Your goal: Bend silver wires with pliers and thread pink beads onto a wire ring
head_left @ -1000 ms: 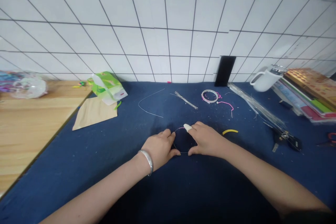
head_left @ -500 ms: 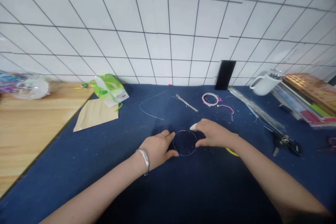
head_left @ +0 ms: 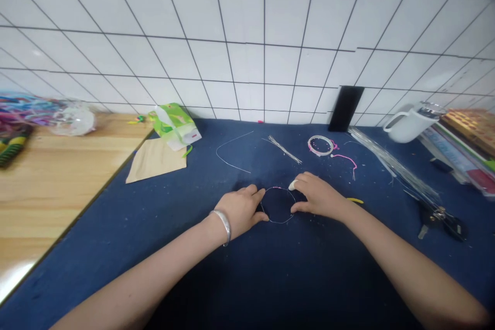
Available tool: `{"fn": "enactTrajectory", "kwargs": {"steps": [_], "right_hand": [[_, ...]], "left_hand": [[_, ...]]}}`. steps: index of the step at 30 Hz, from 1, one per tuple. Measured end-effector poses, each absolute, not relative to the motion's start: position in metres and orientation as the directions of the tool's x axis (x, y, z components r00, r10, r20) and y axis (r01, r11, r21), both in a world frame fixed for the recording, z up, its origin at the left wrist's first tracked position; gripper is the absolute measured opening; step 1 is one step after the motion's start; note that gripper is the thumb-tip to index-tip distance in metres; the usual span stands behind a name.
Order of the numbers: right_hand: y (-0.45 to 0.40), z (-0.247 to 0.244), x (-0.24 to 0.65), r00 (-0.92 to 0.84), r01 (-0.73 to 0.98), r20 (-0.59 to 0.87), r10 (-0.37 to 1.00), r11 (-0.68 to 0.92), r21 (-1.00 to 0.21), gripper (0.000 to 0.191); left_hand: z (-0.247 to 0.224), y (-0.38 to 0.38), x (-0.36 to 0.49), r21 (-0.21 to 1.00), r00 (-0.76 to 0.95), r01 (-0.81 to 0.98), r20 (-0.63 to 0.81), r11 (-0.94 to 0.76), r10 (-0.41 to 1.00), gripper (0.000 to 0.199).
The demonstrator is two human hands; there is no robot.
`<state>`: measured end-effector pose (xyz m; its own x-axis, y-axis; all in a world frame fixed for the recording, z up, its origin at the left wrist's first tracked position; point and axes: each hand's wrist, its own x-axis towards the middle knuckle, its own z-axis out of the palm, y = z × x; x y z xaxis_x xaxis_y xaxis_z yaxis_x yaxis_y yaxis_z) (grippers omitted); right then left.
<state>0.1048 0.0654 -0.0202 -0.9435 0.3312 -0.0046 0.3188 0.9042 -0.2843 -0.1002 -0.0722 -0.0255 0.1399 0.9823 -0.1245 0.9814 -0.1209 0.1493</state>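
A thin wire loop with several small pink beads along its far side lies on the dark blue tabletop. At its left edge is my left hand, thumb and forefinger spread apart, fingertips touching the wire; a silver bangle circles that wrist. My right hand is at the loop's right edge, thumb and fingers likewise apart, with a white covering on one fingertip. Neither hand closes around the loop. Farther back lie a bent single wire and a bundle of short wires.
To the right are a white ring with pink cord, long wires, keys, a white mug, stacked books and a black block. Brown paper and a green packet lie left.
The camera has turned slightly left, so everything sits farther right in view. Both hands keep nearly the same pose around the beaded wire loop.
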Motion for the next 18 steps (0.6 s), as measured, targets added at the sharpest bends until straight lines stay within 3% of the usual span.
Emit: {"fn": "enactTrajectory", "kwargs": {"steps": [7,14,18], "right_hand": [[0.065,-0.021,0.103,-0.949,0.29,0.017,0.313,0.897,-0.333,0.045],[0.065,-0.02,0.102,-0.955,0.276,0.018,0.296,0.908,-0.316,0.038],[0.061,0.003,0.108,-0.951,0.25,0.092,0.296,0.907,-0.338,0.029]], "left_hand": [[-0.018,-0.073,-0.102,0.141,0.132,0.983,-0.121,-0.115,0.984,0.059],[-0.013,-0.073,-0.112,0.221,0.207,0.958,-0.104,-0.18,0.973,0.056],[0.004,-0.075,-0.124,0.269,0.235,0.936,-0.002,-0.226,0.972,0.053]]}}
